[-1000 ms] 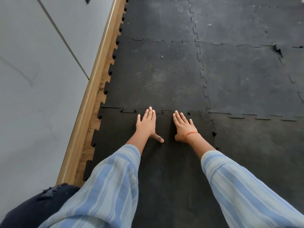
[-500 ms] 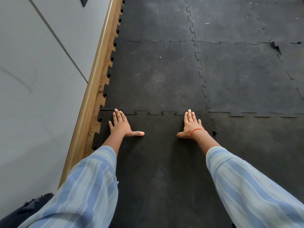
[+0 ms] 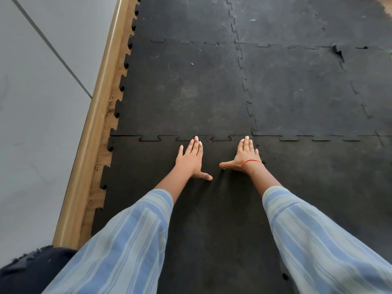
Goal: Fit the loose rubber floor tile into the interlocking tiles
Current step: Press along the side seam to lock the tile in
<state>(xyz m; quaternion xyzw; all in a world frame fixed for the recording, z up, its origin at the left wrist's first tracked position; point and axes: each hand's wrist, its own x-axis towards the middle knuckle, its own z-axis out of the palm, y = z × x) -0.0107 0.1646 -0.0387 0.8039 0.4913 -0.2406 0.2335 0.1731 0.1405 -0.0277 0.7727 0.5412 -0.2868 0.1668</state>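
the loose rubber floor tile (image 3: pixel 148 187) lies flat on the floor right under me, its far toothed edge meeting the row of interlocking tiles (image 3: pixel 186 92) ahead. i see the jigsaw seam (image 3: pixel 148 138) between them as a thin dark line, the tabs sitting in their notches along most of its length; near the middle, between my fingertips, the line looks a little rougher, though i cannot tell whether a tab is raised there. the tile's left edge shows free teeth against a strip of bare wooden floor (image 3: pixel 101 158), beside the pale wooden skirting (image 3: pixel 93 128) and the grey wall (image 3: pixel 31 124).

my left hand (image 3: pixel 191 159) is spread flat, palm down on the tile, fingers together and pointing at the seam, the thumb stuck out to the right; it grasps nothing. my right hand (image 3: pixel 244 154) is likewise flat and released, palm on the tile close to its far right corner, fingertips touching the seam, thumb out to the left. a red thread bracelet (image 3: pixel 250 161) circles that wrist. the two hands are near each other but apart. both striped blue sleeves (image 3: pixel 131 240) reach forward from the bottom of the view. a torn notch (image 3: pixel 338 52) marks a tile farther off on the right.
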